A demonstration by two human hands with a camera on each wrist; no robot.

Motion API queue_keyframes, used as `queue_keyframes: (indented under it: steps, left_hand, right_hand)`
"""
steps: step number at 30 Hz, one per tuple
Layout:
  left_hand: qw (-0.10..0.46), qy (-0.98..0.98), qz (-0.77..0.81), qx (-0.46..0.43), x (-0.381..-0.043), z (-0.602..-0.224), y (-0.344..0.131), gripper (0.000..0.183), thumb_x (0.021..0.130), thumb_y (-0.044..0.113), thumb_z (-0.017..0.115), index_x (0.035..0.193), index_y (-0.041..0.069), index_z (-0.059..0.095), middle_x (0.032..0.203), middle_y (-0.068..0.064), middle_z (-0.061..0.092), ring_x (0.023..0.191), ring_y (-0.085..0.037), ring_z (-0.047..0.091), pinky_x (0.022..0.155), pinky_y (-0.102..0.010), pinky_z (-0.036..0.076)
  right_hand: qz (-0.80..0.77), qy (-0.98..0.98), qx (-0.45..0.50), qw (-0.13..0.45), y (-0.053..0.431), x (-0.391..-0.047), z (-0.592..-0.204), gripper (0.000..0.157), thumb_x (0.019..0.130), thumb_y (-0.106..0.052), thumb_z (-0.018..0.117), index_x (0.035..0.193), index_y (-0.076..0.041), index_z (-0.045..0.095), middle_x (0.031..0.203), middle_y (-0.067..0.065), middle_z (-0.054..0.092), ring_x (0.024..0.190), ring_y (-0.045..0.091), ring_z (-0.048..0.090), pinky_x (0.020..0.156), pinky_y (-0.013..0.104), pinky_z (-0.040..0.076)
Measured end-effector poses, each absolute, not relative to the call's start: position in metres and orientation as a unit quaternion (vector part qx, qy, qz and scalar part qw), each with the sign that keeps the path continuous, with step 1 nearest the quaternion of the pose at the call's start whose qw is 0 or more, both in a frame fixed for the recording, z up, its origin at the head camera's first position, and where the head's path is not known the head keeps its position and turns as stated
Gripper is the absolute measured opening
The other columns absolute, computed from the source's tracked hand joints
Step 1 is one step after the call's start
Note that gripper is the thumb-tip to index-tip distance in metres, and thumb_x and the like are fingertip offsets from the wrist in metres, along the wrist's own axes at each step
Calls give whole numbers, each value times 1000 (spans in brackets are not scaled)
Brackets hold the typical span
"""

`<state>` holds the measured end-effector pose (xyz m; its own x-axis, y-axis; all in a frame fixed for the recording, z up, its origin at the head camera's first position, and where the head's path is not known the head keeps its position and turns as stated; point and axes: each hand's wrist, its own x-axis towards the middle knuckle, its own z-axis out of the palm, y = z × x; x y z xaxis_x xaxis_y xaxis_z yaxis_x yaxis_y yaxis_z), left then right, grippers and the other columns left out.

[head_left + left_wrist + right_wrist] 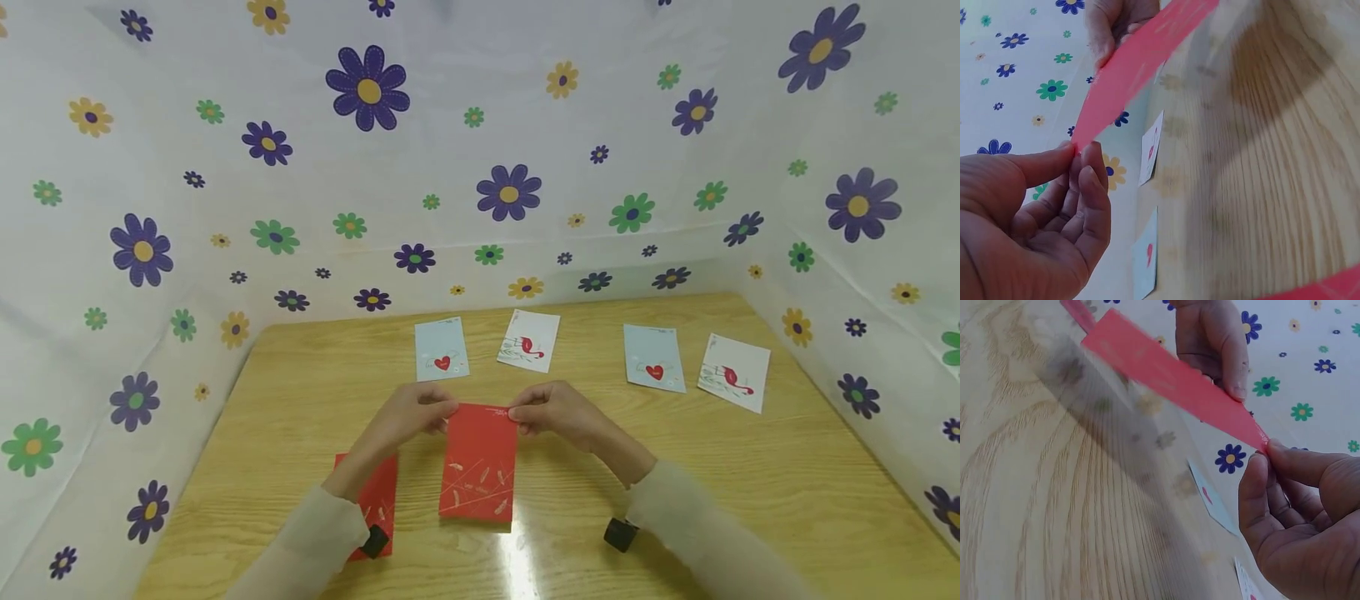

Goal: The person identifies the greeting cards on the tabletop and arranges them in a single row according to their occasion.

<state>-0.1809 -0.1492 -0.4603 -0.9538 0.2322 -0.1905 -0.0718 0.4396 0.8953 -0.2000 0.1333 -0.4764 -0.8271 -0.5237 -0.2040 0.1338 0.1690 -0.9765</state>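
Both hands hold up one red card (480, 467) by its two top corners, over the middle of the table. The left hand (414, 410) pinches the left corner between thumb and fingers, and the right hand (557, 410) does the same at the right corner. Pale feather shapes and thin lines decorate the card's lower half. In both wrist views the red card (1129, 75) appears nearly edge-on, its surface tilted and raised over the wood. A second red card (378, 492) with similar feathers lies on the table, partly covered by the left forearm.
Along the back of the wooden table (300, 367) lie a blue heart card (441, 342) and a white flamingo card (528, 329). Farther right lie another blue heart card (652, 346) and another white flamingo card (735, 362). A flower-patterned cloth (435, 150) hangs around the back and sides.
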Motion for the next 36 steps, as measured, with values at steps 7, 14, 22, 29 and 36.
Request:
queue_keyframes:
  steps: [7, 14, 22, 29, 36]
  left_hand:
    - [108, 857, 503, 18, -176, -455, -162, 10, 97, 17, 74, 99, 7, 74, 91, -5, 69, 77, -25, 71, 76, -37, 62]
    - [104, 874, 474, -5, -168, -458, -167, 14, 96, 18, 75, 100, 5, 73, 85, -3, 70, 72, -17, 67, 71, -33, 60]
    - [109, 895, 431, -23, -159, -463, -173, 17, 96, 22, 76, 100, 6, 73, 83, -2, 69, 75, -19, 66, 71, -30, 57]
    - [75, 940, 331, 7, -155, -473, -176, 14, 94, 23, 78, 92, 10, 74, 81, 2, 67, 67, -15, 59, 60, -28, 50]
    - [35, 968, 247, 33, -153, -480, -178, 12, 91, 22, 81, 87, 13, 75, 76, 5, 66, 63, -12, 53, 53, -27, 44]
  right_hand:
    - [-630, 720, -137, 256, 112, -202, -474, 19, 96, -14, 74, 104, 4, 74, 82, 5, 70, 72, 15, 64, 73, 29, 58]
    - [-624, 728, -109, 263, 100, -196, -479, 19, 95, -12, 75, 105, 4, 75, 83, 6, 70, 71, 15, 63, 70, 29, 57]
    - [-582, 768, -123, 238, 86, -192, -485, 15, 93, -11, 77, 101, 2, 78, 81, 5, 71, 65, 14, 61, 63, 27, 56]
    - [-523, 819, -153, 182, 71, -189, -493, 5, 89, -8, 79, 89, -3, 79, 68, 3, 68, 56, 10, 56, 54, 23, 49]
    - [-456, 860, -194, 119, 57, -187, -496, 4, 87, -6, 80, 85, -4, 78, 75, -3, 70, 62, 8, 53, 57, 22, 44]
